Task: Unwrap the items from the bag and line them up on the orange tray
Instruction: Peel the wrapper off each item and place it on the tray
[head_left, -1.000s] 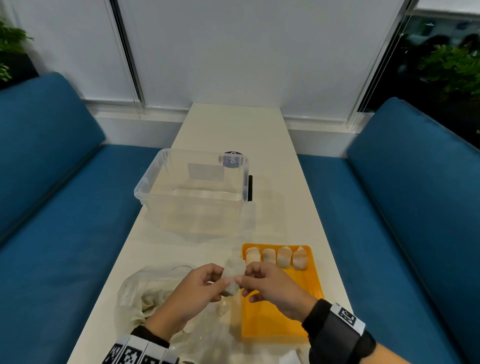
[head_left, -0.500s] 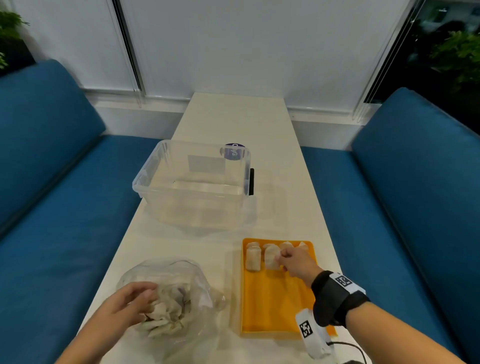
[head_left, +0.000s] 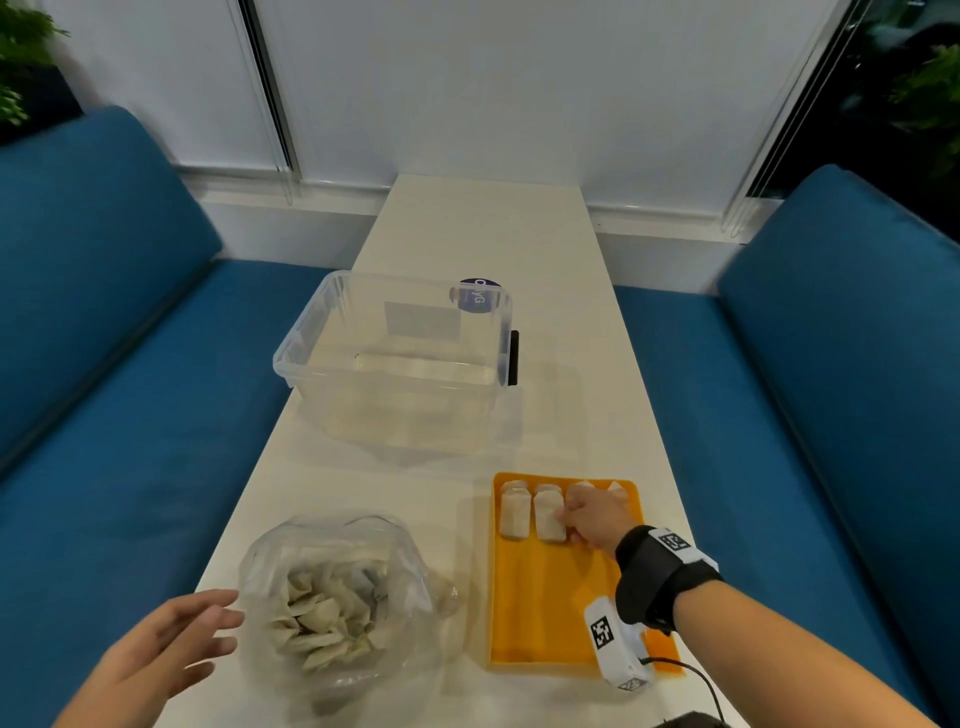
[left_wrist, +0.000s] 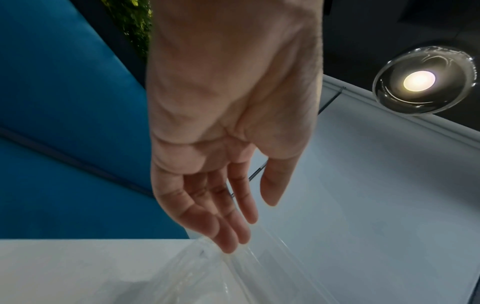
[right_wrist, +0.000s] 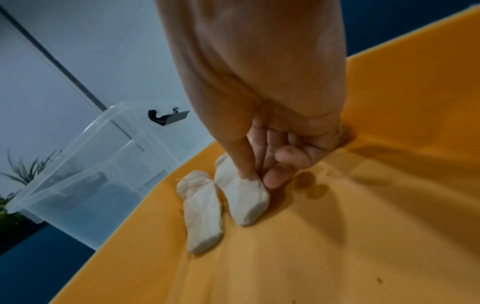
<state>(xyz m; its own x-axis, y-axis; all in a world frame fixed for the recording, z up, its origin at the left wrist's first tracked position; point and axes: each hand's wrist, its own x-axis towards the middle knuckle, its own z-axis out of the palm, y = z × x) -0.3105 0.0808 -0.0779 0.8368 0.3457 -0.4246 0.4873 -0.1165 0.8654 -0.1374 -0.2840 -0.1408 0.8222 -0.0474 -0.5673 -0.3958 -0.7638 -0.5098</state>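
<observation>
An orange tray lies on the white table at the near right. Several white unwrapped items stand in a row along its far end. My right hand pinches the second white item from the left and hides part of the ones to its right. In the right wrist view, thumb and fingertips grip that white item beside the end item on the tray. My left hand is open, its fingers straight, at the left side of the clear bag of wrapped items. Its fingertips touch the bag's rim.
A clear plastic bin stands on the table beyond the tray and bag, also seen in the right wrist view. Blue sofas flank the narrow table on both sides. A black cable runs from my right wrist camera near the table's front edge.
The right hand carried the item from above the bag to the tray's row. The left hand let go, dropped to the bag, then slid to its left side.
</observation>
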